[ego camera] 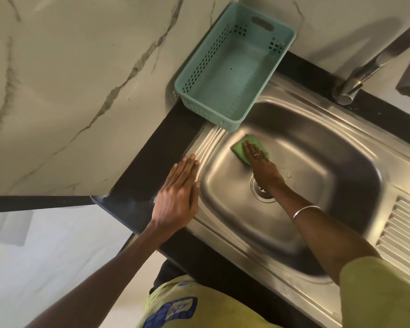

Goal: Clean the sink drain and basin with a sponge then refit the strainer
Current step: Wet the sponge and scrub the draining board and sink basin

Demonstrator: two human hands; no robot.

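Right hand (262,165) pressed sponge (242,147) flat, fingers (250,150) together; left hand (178,197) flat on sink (317,275) edge, fingers together. Wet steel slippy: sponge could skid, bump basket (232,65)

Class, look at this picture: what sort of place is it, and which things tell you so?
Probably a home kitchen: a steel sink with a ribbed drainboard, a tap behind it, and a sponge on the basin.

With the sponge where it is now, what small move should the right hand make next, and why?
Probably slide the green sponge back toward the drain. The right hand presses it flat on the basin's far-left slope, while small bits lie just beside the drain.
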